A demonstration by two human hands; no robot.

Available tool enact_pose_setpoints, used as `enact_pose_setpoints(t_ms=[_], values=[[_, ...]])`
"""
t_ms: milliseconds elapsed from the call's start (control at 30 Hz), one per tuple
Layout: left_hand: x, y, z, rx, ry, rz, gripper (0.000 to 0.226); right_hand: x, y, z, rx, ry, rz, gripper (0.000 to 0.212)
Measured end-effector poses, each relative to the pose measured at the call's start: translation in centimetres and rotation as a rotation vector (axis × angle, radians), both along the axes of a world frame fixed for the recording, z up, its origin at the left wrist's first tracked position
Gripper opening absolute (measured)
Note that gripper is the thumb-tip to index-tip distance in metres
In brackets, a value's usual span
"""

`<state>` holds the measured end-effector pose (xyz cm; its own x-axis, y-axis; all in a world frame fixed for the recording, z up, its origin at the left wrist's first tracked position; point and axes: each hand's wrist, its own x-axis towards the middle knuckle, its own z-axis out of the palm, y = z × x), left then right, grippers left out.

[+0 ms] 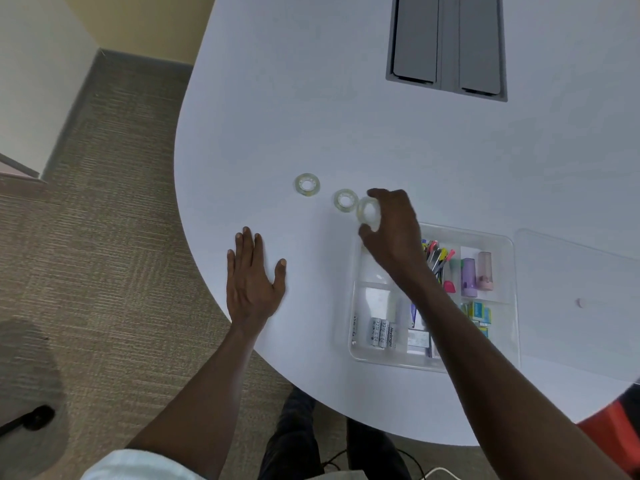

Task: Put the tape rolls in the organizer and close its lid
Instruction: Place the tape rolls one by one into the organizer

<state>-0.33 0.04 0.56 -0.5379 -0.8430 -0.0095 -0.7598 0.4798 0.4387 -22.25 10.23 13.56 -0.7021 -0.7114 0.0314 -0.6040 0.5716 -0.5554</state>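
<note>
Head view from above: my right hand [391, 225] pinches a clear tape roll [367, 210] just beyond the open organizer [512, 271], two more rolls [307, 184] lie on the white table [346, 116], my left hand [252, 275] rests flat, fingers spread.

White table [381, 133] with a rounded edge, standing on grey-brown carpet. Lying directly on it — two clear tape rolls, the far one [307, 184] apart, the near one [345, 200] further right; a clear compartmented organizer [515, 299] near the front edge; its clear lid [581, 271] just beside it to the right; a left hand [252, 275] resting flat, fingers spread. A grey recessed panel [446, 43] sits in the far surface.
</note>
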Motion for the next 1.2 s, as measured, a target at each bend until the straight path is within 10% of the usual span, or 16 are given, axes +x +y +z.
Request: enact_pose_setpoints(t_ms=[833,1200], values=[[0.2,-0.1,-0.6,-0.027,0.001,-0.002,0.071,-0.4,3.6,-1.8,0.610,-0.035,0.220,0.054],[0.1,0.0,-0.3,-0.019,0.007,0.004,0.071,-1.1,3.7,-2.9,0.553,-0.123,0.240,0.053]])
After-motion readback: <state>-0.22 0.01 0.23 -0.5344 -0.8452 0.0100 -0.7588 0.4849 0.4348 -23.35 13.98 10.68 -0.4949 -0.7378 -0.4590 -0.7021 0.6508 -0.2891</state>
